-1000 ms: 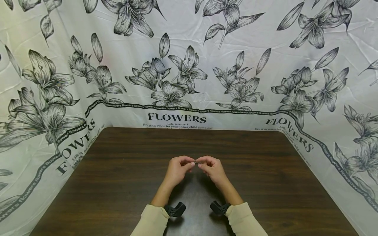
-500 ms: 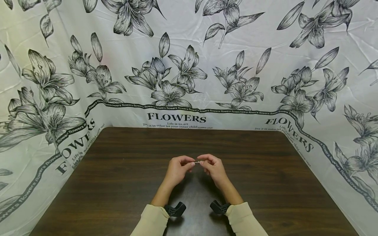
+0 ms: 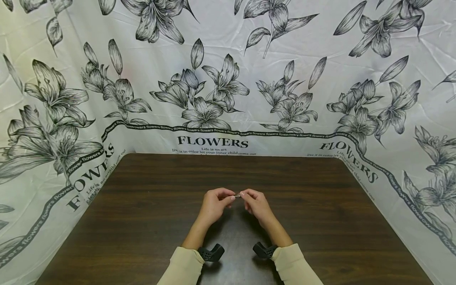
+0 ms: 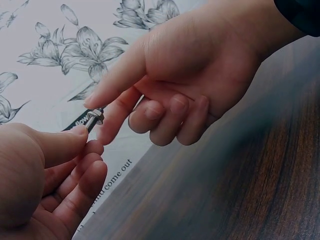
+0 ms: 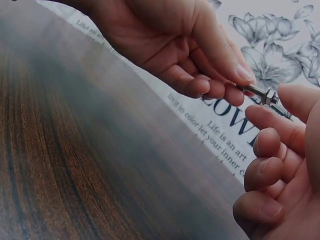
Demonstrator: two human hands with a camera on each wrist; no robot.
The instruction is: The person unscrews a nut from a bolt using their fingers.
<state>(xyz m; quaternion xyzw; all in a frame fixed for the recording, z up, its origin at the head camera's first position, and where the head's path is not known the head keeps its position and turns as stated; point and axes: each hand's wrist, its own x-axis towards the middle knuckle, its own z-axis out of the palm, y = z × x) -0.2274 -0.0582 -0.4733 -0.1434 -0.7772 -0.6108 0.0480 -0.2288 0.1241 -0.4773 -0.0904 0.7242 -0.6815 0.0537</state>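
Between both hands is a small metal bolt (image 5: 254,90) with a hex nut (image 5: 271,97) near its end. My left hand (image 3: 215,204) pinches the bolt's other end between thumb and forefinger, which hide that end. My right hand (image 3: 257,205) has its thumb and forefinger spread on either side of the nut. In the right wrist view a narrow gap shows between these fingertips and the nut. The right hand's other fingers are curled in toward the palm, as the left wrist view shows. Both hands are above the dark wooden table (image 3: 160,229).
A white cloth (image 3: 285,71) with black flower prints and lettering hangs behind and at both sides of the table. Each wrist wears a black band with a camera mount (image 3: 211,252). Pale sleeves (image 3: 187,265) cover the forearms.
My right fingers have drawn back from the left fingertips, parted, then come closer together around the bolt's nut end. The left hand has stayed in place, holding the bolt.
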